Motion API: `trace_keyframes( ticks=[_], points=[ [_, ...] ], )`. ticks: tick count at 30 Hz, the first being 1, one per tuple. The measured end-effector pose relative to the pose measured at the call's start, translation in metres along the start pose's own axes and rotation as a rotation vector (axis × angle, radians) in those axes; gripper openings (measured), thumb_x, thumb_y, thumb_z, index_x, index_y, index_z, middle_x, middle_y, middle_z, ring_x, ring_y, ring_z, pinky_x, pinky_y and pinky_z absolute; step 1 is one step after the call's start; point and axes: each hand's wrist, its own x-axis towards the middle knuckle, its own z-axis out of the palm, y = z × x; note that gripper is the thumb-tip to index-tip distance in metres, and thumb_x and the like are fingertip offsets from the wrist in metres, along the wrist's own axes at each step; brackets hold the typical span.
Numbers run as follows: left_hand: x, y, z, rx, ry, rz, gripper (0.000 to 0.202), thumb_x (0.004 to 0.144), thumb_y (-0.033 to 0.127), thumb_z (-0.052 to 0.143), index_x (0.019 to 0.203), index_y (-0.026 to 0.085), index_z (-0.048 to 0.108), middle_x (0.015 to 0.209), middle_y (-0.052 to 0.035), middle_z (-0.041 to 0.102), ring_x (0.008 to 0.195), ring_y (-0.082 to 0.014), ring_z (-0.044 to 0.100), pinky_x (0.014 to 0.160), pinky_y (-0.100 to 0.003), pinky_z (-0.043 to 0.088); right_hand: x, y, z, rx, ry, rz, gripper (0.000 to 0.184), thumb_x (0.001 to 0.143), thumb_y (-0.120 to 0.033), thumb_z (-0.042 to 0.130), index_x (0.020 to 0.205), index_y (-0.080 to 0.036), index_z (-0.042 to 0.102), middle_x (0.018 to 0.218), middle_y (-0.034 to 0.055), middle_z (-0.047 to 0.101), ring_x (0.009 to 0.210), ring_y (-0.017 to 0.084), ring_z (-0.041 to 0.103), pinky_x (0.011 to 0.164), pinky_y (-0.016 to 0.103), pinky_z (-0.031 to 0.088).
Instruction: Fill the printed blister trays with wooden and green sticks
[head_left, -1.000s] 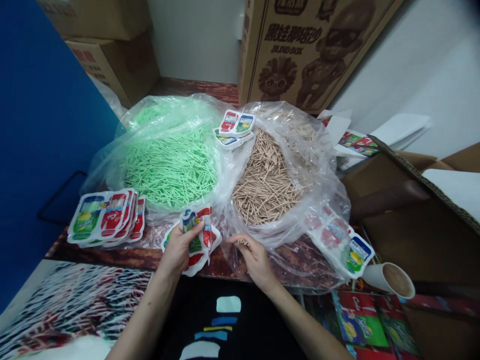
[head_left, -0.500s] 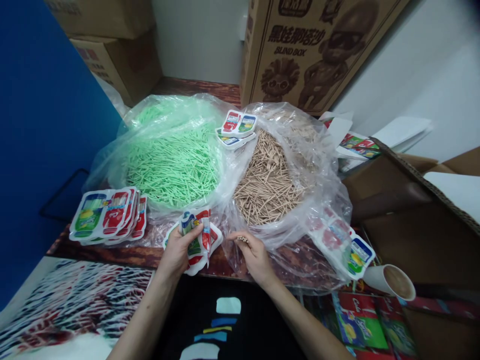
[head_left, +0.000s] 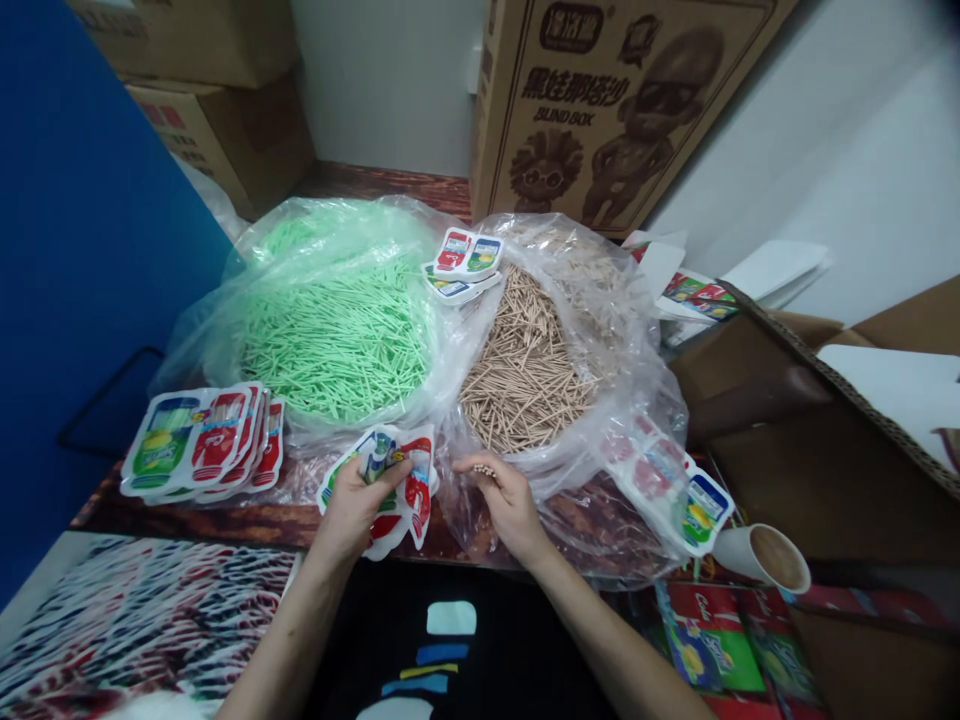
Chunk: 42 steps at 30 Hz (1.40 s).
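My left hand [head_left: 358, 502] is closed on a bent plastic pouch [head_left: 421, 478] printed with a red cola can and a green lemon can. Under it lie more pouches with white edges. My right hand [head_left: 510, 508] is closed round a small bundle of thin brown sticks [head_left: 485, 470], their ends showing beside the index finger. Just beyond that hand, a clear plastic bag holds a heap of brown sticks [head_left: 517, 400]. To its left, another clear bag holds light green sticks [head_left: 337, 340].
Filled pouches [head_left: 187, 445] are stacked at the table's left. Two more pouches [head_left: 466, 257] rest between the bags, and one [head_left: 705, 510] lies at right beside a paper cup [head_left: 765, 558]. An open carton [head_left: 795, 450] stands right; a printed cardboard box [head_left: 600, 110] stands behind.
The pouch in my left hand has spread wider, its red half turning more toward me. My right hand keeps the brown sticks in nearly the same place. The whole view has shifted slightly.
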Motion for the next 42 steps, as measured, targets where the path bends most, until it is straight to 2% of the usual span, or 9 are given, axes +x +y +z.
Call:
trace_keyframes(
  ticks=[3,7,14,18,25,29,38,40,42],
  points=[
    [0.000,-0.003,-0.001,0.125,-0.046,0.060,0.023,0.059,0.028,0.081,0.074,0.015,0.069,0.066,0.0009,0.069,0.057,-0.0146,0.061,0.056,-0.024,0.048,0.004,-0.002,-0.004,-0.004,-0.003,-0.016,0.021,0.092,-0.024,0.046,0.095,-0.021,0.067,0.093,0.0047,0.069,0.091,0.020,0.062,0.086,0.032,0.045],
    [-0.003,-0.003,0.005,0.233,-0.159,0.100,0.015,0.064,0.028,0.078,0.068,0.017,0.068,0.065,0.0018,0.066,0.059,-0.0135,0.057,0.058,-0.022,0.046,0.010,-0.005,-0.011,-0.047,0.003,-0.034,0.021,0.091,-0.023,0.046,0.093,-0.021,0.066,0.091,0.0044,0.068,0.090,0.020,0.061,0.083,0.032,0.045],
    [-0.003,-0.001,0.023,0.296,-0.263,0.112,0.015,0.068,0.031,0.074,0.072,0.018,0.068,0.073,0.0005,0.066,0.068,-0.0158,0.057,0.066,-0.024,0.046,0.027,-0.010,-0.028,-0.096,-0.001,-0.070,0.020,0.090,-0.021,0.046,0.092,-0.021,0.065,0.090,0.0044,0.067,0.088,0.020,0.061,0.082,0.033,0.046],
    [-0.001,-0.002,0.032,0.326,-0.318,0.134,0.015,0.070,0.032,0.072,0.073,0.017,0.068,0.071,0.0001,0.063,0.067,-0.0163,0.055,0.064,-0.024,0.044,0.038,-0.013,-0.040,-0.107,-0.014,-0.071,0.017,0.091,-0.024,0.047,0.092,-0.021,0.064,0.087,0.0038,0.067,0.085,0.019,0.062,0.078,0.031,0.046],
    [0.002,-0.009,0.028,0.421,-0.346,0.169,0.015,0.074,0.028,0.068,0.068,0.017,0.062,0.067,0.0014,0.059,0.064,-0.0145,0.051,0.062,-0.023,0.041,0.057,-0.006,-0.065,-0.089,-0.005,0.038,0.020,0.089,-0.030,0.048,0.103,-0.019,0.058,0.074,0.0002,0.064,0.067,0.015,0.060,0.068,0.029,0.048],
    [0.003,-0.012,0.026,0.443,-0.361,0.173,0.017,0.076,0.032,0.067,0.069,0.017,0.062,0.068,0.0006,0.059,0.065,-0.0154,0.052,0.063,-0.024,0.041,0.063,0.002,-0.074,-0.052,-0.009,0.088,0.017,0.088,-0.031,0.048,0.098,-0.018,0.056,0.070,-0.0019,0.062,0.056,0.011,0.055,0.058,0.025,0.045],
    [0.003,-0.009,0.031,0.472,-0.384,0.194,0.021,0.078,0.034,0.064,0.069,0.016,0.058,0.068,0.0022,0.055,0.066,-0.0141,0.049,0.063,-0.023,0.039,0.054,-0.013,-0.064,0.049,-0.015,-0.012,0.013,0.089,-0.029,0.053,0.088,-0.020,0.062,0.080,0.0023,0.065,0.074,0.016,0.061,0.071,0.029,0.049],
    [0.003,-0.009,0.032,0.486,-0.376,0.201,0.021,0.078,0.033,0.064,0.068,0.016,0.058,0.068,0.0026,0.054,0.066,-0.0137,0.049,0.063,-0.023,0.039,0.053,-0.018,-0.060,0.092,-0.005,0.003,0.011,0.087,-0.030,0.056,0.087,-0.020,0.062,0.080,0.0021,0.066,0.074,0.016,0.061,0.072,0.030,0.050],
    [0.002,-0.009,0.033,0.496,-0.367,0.201,0.021,0.077,0.033,0.065,0.067,0.016,0.058,0.067,0.0028,0.053,0.065,-0.0132,0.048,0.062,-0.023,0.039,0.054,-0.025,-0.056,0.230,0.028,0.044,0.010,0.085,-0.030,0.060,0.086,-0.021,0.062,0.078,0.0011,0.067,0.073,0.016,0.063,0.072,0.030,0.051]
  ],
)
